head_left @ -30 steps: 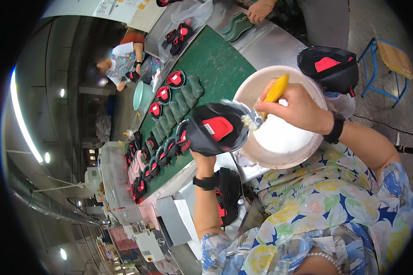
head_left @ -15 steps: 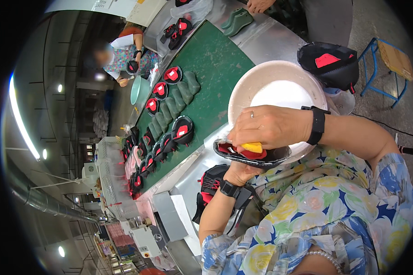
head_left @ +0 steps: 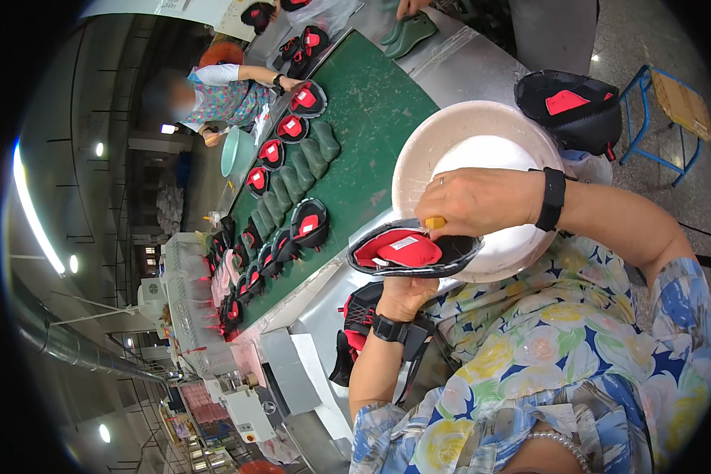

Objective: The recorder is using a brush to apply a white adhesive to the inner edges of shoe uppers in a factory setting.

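Note:
A black shoe upper with a red lining is held in front of me, its opening turned up and a white label inside. From below, my left hand grips it, fingers partly hidden behind it. Above its right end, my right hand is closed around a yellow handle; the tool's other end is hidden. Just behind the upper stands a pale basin with white liquid in it, partly under my right hand and forearm.
More black-and-red uppers and green shoe lasts line the green conveyor belt. Another upper sits at the basin's far right. A co-worker stands across the belt. A blue-legged stool is at right.
The upper has moved left and tilted, showing more red lining. My right hand has shifted to its right end with the yellow handle. Across the belt, the co-worker has set an upper on the row.

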Available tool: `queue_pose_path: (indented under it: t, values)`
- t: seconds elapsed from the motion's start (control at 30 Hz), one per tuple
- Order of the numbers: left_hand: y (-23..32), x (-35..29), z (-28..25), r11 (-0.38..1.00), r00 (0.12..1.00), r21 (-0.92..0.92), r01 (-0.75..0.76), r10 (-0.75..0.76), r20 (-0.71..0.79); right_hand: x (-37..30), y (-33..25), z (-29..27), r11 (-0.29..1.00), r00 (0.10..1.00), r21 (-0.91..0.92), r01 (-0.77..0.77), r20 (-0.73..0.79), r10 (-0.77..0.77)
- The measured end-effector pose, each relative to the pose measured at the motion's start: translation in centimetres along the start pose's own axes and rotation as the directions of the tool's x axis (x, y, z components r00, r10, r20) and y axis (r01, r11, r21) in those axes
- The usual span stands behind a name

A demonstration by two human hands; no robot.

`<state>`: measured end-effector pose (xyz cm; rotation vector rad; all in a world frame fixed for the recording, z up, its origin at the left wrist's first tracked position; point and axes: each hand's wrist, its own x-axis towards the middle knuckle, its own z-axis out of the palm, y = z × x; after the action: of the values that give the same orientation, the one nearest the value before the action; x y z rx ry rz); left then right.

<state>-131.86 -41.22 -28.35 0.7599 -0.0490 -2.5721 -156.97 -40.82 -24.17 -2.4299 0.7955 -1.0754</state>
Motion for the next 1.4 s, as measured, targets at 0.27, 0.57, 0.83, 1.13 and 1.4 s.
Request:
queue_pose_path:
  t: [0.27,0.57,0.83,1.13,1.4]
  values:
    - [-0.9,-0.2,-1.6,0.564,0.865,0.68,-0.469,0.449,0.225,1.3,0.3,-1.4,0.961,0.962,0.049,-0.272,0.005,0.272]
    - [1.7,-0.1,-1.1,0.636,0.863,0.611,-0.472,0.474,0.174,0.1,0.1,-4.1,0.93,0.935,0.163,-0.331,-0.08,0.346]
    - [1.9,-0.3,-1.1,0.627,0.875,0.657,-0.419,0.472,0.108,-1.3,0.8,-4.7,0.982,0.978,0.035,-0.184,-0.095,0.186]
    - [4.3,1.7,-0.5,0.635,0.855,0.676,-0.372,0.519,-0.017,-2.4,-3.5,-1.5,0.861,0.879,0.48,-0.167,-0.323,0.35]
    - [5.1,1.4,-1.3,0.632,0.833,0.697,-0.337,0.545,-0.091,-2.6,-1.8,-2.1,0.9,0.839,0.327,-0.289,-0.366,0.403]
